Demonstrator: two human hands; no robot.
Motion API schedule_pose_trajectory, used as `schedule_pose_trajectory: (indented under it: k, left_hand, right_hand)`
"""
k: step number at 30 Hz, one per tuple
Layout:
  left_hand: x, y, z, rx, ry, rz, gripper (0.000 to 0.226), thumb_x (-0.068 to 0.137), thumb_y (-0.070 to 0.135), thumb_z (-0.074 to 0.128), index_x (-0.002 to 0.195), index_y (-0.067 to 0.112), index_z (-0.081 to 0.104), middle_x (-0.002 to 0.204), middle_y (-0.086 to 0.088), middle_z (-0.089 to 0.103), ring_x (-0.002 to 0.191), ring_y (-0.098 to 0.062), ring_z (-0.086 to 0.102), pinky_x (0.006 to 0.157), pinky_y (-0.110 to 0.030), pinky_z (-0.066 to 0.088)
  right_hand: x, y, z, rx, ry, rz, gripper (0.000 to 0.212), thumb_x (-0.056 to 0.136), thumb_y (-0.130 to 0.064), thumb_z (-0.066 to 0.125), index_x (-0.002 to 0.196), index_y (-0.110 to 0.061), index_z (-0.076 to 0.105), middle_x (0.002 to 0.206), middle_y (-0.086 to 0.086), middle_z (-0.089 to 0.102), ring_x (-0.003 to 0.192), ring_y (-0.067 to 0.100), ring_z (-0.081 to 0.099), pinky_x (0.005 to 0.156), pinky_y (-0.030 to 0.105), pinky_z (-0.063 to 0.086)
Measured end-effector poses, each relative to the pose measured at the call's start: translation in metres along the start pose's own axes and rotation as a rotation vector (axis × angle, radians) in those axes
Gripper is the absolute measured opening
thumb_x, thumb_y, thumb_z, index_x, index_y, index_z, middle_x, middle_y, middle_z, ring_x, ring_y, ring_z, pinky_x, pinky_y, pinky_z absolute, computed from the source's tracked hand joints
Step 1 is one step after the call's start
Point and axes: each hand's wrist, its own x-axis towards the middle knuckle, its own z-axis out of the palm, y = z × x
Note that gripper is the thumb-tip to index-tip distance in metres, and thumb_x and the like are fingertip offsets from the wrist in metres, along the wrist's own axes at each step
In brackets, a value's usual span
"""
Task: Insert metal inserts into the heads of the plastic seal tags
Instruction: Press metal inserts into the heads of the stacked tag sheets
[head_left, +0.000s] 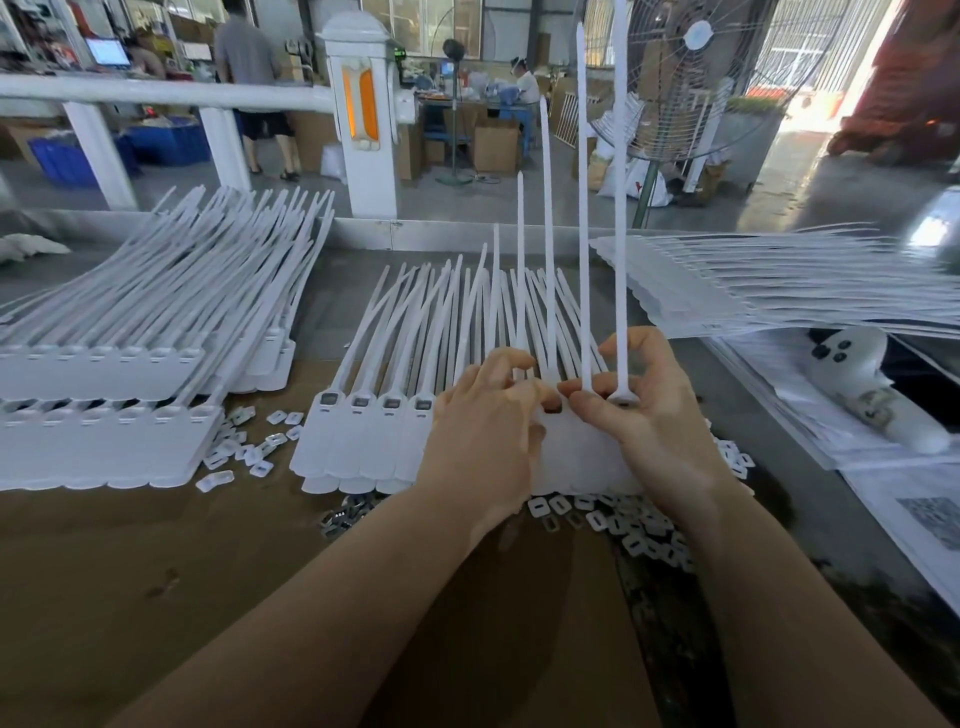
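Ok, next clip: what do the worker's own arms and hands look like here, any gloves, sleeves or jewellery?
Both arms come in bare from the bottom edge, with no sleeve in view along either forearm. The left hand and the right hand are ungloved. No watch, bracelet or ring shows on the parts in view, and no tape or markings. Fingernails look short and unpainted where they can be seen.

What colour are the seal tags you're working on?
White, heads and tails alike: the seal tags show clearly in the head view.
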Motion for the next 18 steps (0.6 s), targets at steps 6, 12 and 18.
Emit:
schedule_pose_trajectory:
  k: [6,12,18]
  left_hand:
    - [0.0000,0.0021,-0.0041,-0.048,0.005,-0.009,0.026,0.087,0.017,0.059,0.110,0.030,0.063,0.135,0.010,0.036,0.121,-0.013,0.038,0.103,-0.040,0.034]
    - [0.0001,0.0048,-0.0074,-0.101,0.017,-0.028,0.027,0.085,0.010,0.060,0.105,0.029,0.062,0.134,0.010,0.035,0.122,-0.012,0.037,0.103,-0.040,0.034]
    - [-0.0022,0.0051,-0.0105,-0.136,-0.001,-0.023,0.028,0.083,0.005,0.060,0.100,0.027,0.064,0.131,0.009,0.037,0.121,-0.012,0.038,0.102,-0.040,0.035]
  right_hand:
    - [-0.0009,-0.0016,0.0006,0.038,-0.001,-0.012,0.032,0.083,-0.001,0.065,0.103,-0.017,0.045,0.076,0.017,0.064,0.077,0.009,0.069,0.064,0.012,0.048]
    - [-0.0007,-0.0002,0.0003,0.043,-0.011,-0.023,0.032,0.084,0.000,0.063,0.104,-0.018,0.044,0.078,0.018,0.065,0.086,0.013,0.069,0.073,0.015,0.050]
    - [-0.0005,0.0000,0.0006,0.059,-0.016,-0.036,0.033,0.083,0.000,0.063,0.104,-0.017,0.045,0.076,0.008,0.069,0.085,0.010,0.069,0.069,0.012,0.049]
